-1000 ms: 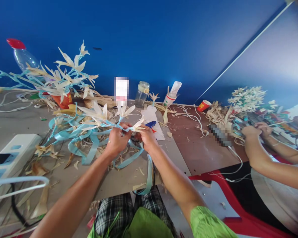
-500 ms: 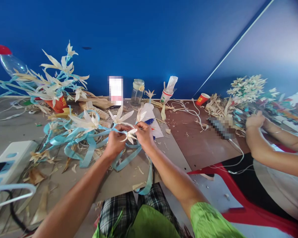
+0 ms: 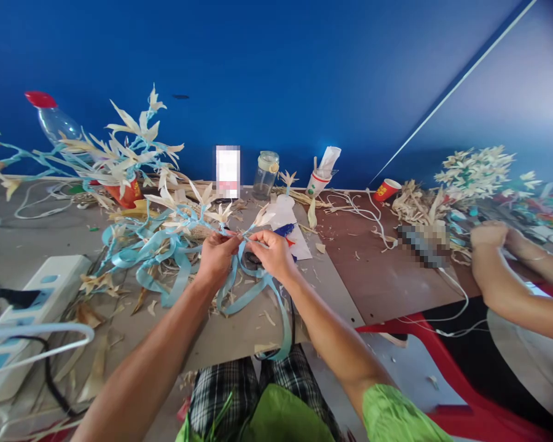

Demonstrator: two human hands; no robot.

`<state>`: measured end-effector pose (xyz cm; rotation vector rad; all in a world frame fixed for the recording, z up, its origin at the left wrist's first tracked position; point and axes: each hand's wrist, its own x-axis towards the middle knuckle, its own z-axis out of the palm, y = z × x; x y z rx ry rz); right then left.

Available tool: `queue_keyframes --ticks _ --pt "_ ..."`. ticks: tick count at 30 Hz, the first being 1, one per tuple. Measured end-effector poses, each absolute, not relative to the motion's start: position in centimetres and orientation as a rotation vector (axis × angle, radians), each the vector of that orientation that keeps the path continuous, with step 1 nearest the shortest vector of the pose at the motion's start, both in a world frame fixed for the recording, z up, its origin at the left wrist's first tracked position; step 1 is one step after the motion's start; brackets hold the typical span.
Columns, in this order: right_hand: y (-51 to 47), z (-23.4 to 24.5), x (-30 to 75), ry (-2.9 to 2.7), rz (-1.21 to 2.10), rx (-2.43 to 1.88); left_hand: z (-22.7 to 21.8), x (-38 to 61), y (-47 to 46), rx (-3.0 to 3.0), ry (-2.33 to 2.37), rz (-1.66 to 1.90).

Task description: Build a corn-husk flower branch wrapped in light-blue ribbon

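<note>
Both hands work close together above the table's near middle. My left hand (image 3: pixel 220 256) is closed, pinching the blue-wrapped stem of a branch with cream husk flowers (image 3: pixel 203 197). My right hand (image 3: pixel 273 252) is closed too; its thumb and finger pinch light blue ribbon (image 3: pixel 246 242) beside the stem. A single pale husk flower (image 3: pixel 262 217) points up right between the hands. Loose ribbon (image 3: pixel 286 325) hangs in a loop below them, over the table's front edge. More blue ribbon (image 3: pixel 175 288) lies coiled to the left.
A red cup (image 3: pixel 128 193) holding a flower branch stands back left, by a plastic bottle (image 3: pixel 58 123). A power strip (image 3: pixel 50 294) lies at left. Further back are a glass jar (image 3: pixel 265 178) and a phone-like screen (image 3: pixel 228 172). At right a co-worker's hands (image 3: pixel 491 236) work near husk scraps.
The view has swung slightly left, shifting everything rightward. The small flower that was in front of my fingers now sits above my left hand, and my right fingers have moved onto the ribbon.
</note>
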<state>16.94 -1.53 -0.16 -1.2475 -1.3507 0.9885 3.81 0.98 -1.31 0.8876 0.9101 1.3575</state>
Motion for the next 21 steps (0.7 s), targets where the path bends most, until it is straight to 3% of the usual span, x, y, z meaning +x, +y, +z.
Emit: queue_keyframes --ticks 6,11,18,21 --pt "-1.1 0.6 17.5 -1.143 1.265 -1.169 -0.7 3.3 0.8 0.898 0.91 1.367" --pt "-0.8 0.2 17.5 -1.246 1.285 -1.138 0.0 3.2 0.8 0.964 0.978 1.353" --pt "-0.9 -0.2 17.4 -1.536 0.698 -1.272 -0.1 3.1 0.9 1.045 1.16 1.394" --pt "-1.2 0.0 17.4 -1.659 0.656 -1.222 -0.1 2.9 1.0 1.063 1.181 1.392"
